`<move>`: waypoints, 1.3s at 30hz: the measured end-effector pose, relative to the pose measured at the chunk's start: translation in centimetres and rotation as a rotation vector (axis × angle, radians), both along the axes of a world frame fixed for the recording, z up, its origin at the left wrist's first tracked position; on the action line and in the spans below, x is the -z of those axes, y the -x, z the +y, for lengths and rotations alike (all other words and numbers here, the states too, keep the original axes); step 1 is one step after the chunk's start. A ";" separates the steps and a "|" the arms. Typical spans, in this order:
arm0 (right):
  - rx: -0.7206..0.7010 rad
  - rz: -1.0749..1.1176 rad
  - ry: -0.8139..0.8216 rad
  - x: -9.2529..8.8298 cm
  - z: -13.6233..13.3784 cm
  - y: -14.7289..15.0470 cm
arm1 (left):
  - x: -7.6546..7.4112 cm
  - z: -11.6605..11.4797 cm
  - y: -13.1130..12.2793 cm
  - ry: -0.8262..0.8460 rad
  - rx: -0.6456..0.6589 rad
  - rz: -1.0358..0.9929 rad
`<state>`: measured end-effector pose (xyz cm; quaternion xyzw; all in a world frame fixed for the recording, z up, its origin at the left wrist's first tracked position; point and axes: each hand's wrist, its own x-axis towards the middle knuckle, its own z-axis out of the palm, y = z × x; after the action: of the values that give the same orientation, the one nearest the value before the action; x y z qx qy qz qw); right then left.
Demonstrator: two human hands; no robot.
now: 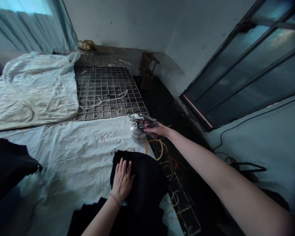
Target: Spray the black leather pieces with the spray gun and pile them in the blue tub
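Observation:
My left hand lies flat on a stack of black fabric pieces, fingers stretched out. At the right edge of the white cloth, my right hand is wrapped round the handle of a metal spray gun with a silvery cup underneath. A yellowish hose curls just below the gun. The gun sits beyond the far edge of the black fabric, apart from it. Part of my right fingers is hidden behind the gun's handle.
White cloth covers the near surface. More black fabric lies at left. Behind are a wire grid with loose cords and a crumpled plastic-wrapped bundle. A wooden stool stands near the wall; a dark-framed door or window is at right.

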<state>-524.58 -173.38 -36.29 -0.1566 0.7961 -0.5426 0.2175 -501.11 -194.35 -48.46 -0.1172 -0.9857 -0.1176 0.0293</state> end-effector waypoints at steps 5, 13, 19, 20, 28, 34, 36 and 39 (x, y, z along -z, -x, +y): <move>0.155 0.097 -0.017 -0.5 -0.8 -1.2 | 0.0 0.5 -1.1 0.020 -0.095 -0.038; 0.028 0.110 -0.274 -5.7 4.3 -9.2 | -0.7 1.0 -2.7 -0.050 -0.110 -0.052; -0.240 -0.033 -0.415 -5.1 3.5 -14.5 | -0.4 1.1 -3.1 -0.088 -0.083 -0.046; -0.265 -0.013 -0.454 -4.7 2.8 -15.0 | -0.3 1.1 -3.2 -0.092 -0.086 -0.044; -0.252 0.127 -0.654 -4.7 -1.7 -14.5 | 0.0 1.3 -3.3 -0.128 -0.115 -0.029; -0.345 0.197 -0.787 -6.1 -4.2 -13.0 | -0.2 1.4 -3.4 -0.150 -0.132 -0.035; -0.358 0.215 -0.807 -6.1 -4.7 -12.8 | -0.1 1.3 -3.4 -0.164 -0.134 -0.044; -0.364 0.216 -0.836 -5.8 -5.0 -12.6 | 0.1 1.3 -3.4 -0.181 -0.140 -0.055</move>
<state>-511.99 -178.38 -30.49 -0.2483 0.9241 -0.1088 0.2693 -497.66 -193.06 -48.52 -0.0415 -0.9772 -0.2071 0.0207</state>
